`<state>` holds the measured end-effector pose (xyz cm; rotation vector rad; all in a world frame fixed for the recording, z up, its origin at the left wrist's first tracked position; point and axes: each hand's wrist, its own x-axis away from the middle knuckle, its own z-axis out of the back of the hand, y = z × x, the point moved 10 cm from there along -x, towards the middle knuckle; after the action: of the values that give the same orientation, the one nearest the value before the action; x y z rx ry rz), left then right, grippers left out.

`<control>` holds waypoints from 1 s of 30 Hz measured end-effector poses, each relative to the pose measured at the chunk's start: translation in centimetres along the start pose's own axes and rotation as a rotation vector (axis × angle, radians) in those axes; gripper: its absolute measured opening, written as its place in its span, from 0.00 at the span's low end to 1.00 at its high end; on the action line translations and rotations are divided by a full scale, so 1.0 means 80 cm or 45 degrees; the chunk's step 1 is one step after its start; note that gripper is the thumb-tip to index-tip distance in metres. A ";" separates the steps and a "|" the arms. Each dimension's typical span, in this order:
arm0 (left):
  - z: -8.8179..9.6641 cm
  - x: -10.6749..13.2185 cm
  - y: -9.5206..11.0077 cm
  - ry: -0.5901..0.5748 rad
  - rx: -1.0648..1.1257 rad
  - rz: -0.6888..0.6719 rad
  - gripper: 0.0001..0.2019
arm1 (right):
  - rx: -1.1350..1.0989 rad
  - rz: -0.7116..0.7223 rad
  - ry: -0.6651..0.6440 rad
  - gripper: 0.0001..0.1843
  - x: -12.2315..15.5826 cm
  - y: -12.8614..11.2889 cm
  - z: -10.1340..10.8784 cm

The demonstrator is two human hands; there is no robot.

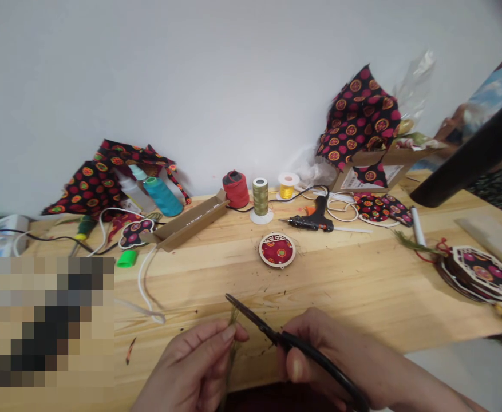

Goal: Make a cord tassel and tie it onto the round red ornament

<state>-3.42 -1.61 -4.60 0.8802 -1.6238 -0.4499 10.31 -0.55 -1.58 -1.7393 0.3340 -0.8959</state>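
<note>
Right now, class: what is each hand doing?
Left hand: closed, pinching green threads.
Right hand: closed around black scissors.

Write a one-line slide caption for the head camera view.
Over a wooden table, the left hand pinches thin greenish strands while the right hand holds black scissors beside them.

A patch of the table at the lower left is covered by a pixelated block. The left hand and right hand are cut off by the bottom edge. The handles of the scissors are hidden inside the right hand. The greenish strands pinched by the left hand are too fine to be identified. A dark bar at the right is blurred.
</note>
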 end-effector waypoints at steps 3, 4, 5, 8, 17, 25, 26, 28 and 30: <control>0.000 0.001 0.002 0.016 0.012 -0.004 0.11 | -0.015 0.016 0.026 0.25 0.001 0.002 0.002; 0.002 0.000 0.003 0.036 0.018 -0.015 0.11 | -0.019 0.030 0.027 0.24 0.002 0.002 0.003; 0.004 0.000 0.005 0.061 0.021 -0.026 0.11 | -0.023 0.028 0.017 0.23 0.002 0.003 0.002; 0.016 -0.003 0.011 0.168 0.031 -0.086 0.13 | -0.018 -0.071 -0.033 0.19 0.005 0.016 -0.002; 0.022 -0.014 0.049 0.210 0.126 -0.328 0.11 | 0.281 -0.015 -0.095 0.07 0.017 0.011 -0.009; 0.006 -0.016 0.031 0.109 0.107 -0.215 0.11 | 1.338 -0.376 0.784 0.09 0.106 0.004 0.133; 0.004 -0.016 0.028 0.099 0.098 -0.198 0.12 | 1.469 -0.461 0.904 0.12 0.119 0.010 0.155; 0.001 -0.016 0.024 0.085 0.081 -0.175 0.13 | 1.583 -0.474 0.963 0.11 0.131 0.025 0.179; -0.003 -0.016 0.022 0.068 0.067 -0.163 0.15 | 1.639 -0.436 1.006 0.11 0.138 0.035 0.196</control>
<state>-3.70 0.52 -4.13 1.0312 -1.5418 -0.4703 29.45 2.50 -1.55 -0.2084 -0.0830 -1.5503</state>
